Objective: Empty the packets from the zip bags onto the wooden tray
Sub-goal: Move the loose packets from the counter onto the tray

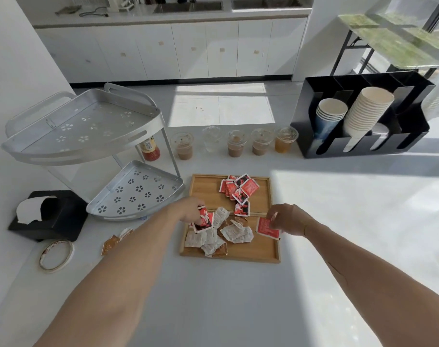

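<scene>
Red packets are in both hands: the left hand (188, 212) is closed on a few (203, 220), the right hand (286, 219) pinches one (266, 228). Both are over the tray (253, 252). Beyond the hands lies the red pile (238, 190), between them the white packets (234, 232). No zip bag is visible, so emptying seems finished and sorting is going on; next, I think, each hand must carry its packets to the red pile.
</scene>
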